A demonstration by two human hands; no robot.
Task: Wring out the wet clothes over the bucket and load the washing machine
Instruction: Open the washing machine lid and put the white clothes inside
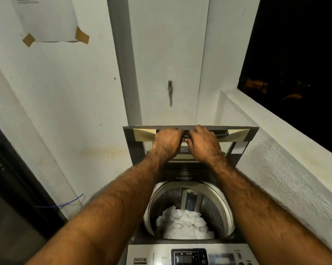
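Two hands are up at the raised lid of the washing machine. The left hand and the right hand sit side by side, nearly touching. The fingers of both curl over the lid's top edge, gripping it, and the fingertips are hidden behind that edge. Both bare forearms reach up from the bottom corners and cover the machine's two sides.

Below the hands, the one round drum is open, and a single heap of white clothes lies at its bottom. How many pieces are in the heap cannot be counted. The control panel is nearest, cut off by the bottom edge, and its display is too blurred to read.

On the wall behind is one small metal fitting, hard to identify. At upper left is one sheet of paper, cut off at the top and held by two visible strips of tape. One blue wire runs low on the left. The window on the right is dark.
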